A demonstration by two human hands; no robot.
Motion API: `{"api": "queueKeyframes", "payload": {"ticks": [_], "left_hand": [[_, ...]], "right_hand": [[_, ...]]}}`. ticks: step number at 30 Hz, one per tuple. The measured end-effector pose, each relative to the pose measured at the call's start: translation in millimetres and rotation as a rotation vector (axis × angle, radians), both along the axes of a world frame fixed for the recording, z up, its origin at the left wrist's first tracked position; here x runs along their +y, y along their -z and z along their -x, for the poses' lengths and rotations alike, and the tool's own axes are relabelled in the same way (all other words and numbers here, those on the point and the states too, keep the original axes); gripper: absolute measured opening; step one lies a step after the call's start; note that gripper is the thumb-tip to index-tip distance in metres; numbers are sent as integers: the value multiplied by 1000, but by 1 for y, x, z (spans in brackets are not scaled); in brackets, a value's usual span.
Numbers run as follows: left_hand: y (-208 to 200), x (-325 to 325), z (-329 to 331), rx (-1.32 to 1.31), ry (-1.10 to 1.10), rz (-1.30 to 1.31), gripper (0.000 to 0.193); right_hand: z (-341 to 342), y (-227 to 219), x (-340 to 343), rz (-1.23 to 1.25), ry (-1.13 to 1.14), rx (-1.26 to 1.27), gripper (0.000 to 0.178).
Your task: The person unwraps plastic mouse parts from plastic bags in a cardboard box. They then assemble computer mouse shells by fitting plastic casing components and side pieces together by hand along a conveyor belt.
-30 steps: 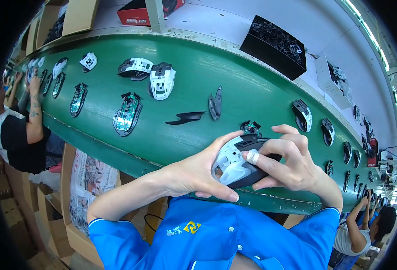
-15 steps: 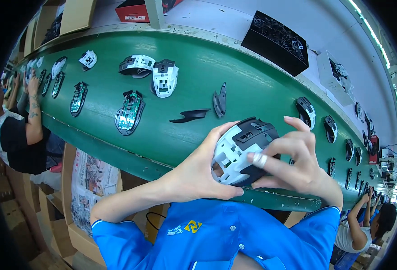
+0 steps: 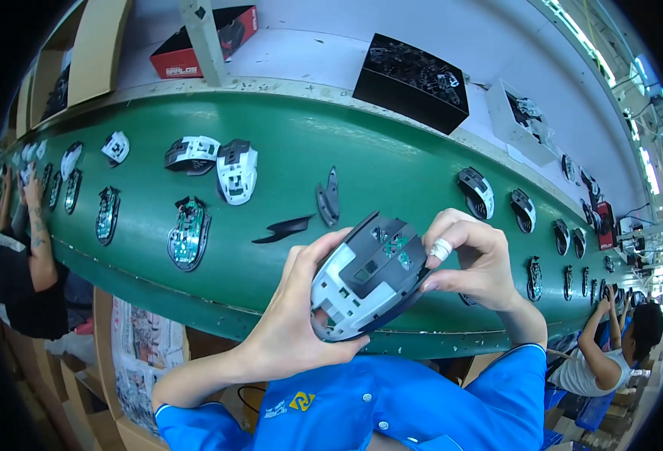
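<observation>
A black and white computer mouse shell (image 3: pixel 346 293) is tilted over the near edge of the green bench; green circuit board shows through its openings. My left hand (image 3: pixel 283 323) is wrapped round its white left side, thumb along the near end. At its right edge, thumb and forefinger of my right hand (image 3: pixel 478 263) pinch the dark rim; a white wrap covers one finger. Just beyond lie two loose black side pieces, one upright (image 3: pixel 328 199) and one flat and pointed (image 3: pixel 283 228). Further left sits a mouse base with a bare circuit board (image 3: pixel 189 239).
Two mouse shells (image 3: pixel 237 177) touch each other at left. More shells (image 3: pixel 474 192) and circuit-board bases (image 3: pixel 534 278) line the green bench (image 3: pixel 286 135). Along the back ledge stand a black box (image 3: pixel 410 83) and a red box (image 3: pixel 177 64). Co-workers sit left (image 3: pixel 23 278) and right (image 3: pixel 602 361).
My right hand's fingers have come off the top of the shell and now pinch its right edge. The shell has moved left and turned, and the whole view has shifted.
</observation>
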State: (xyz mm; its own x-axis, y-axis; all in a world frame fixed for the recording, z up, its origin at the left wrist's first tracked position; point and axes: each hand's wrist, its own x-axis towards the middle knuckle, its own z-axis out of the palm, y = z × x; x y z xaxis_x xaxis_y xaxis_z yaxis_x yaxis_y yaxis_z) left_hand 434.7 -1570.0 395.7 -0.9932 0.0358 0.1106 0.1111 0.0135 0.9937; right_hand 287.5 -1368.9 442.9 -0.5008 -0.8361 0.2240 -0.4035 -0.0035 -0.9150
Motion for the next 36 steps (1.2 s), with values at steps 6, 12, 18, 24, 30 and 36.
{"api": "queueKeyframes", "payload": {"ticks": [6,12,18,24,30,36], "left_hand": [[-8,-1,2,141,-54,209,95],[-4,6,5,165,2,188,89],[-8,15,13,352,-138,365,86],[-4,10,10,415,-170,367,81],[6,4,18,156,-58,181,82],[10,15,21,155,-135,50,77]], "right_hand": [[4,10,4,35,-62,-93,34],[3,7,-6,-30,-138,-662,95],[12,31,-10,146,-378,-797,97],[12,46,-10,252,-464,-725,98],[10,48,-14,146,-232,-864,98],[6,42,-11,78,-238,-557,94]]}}
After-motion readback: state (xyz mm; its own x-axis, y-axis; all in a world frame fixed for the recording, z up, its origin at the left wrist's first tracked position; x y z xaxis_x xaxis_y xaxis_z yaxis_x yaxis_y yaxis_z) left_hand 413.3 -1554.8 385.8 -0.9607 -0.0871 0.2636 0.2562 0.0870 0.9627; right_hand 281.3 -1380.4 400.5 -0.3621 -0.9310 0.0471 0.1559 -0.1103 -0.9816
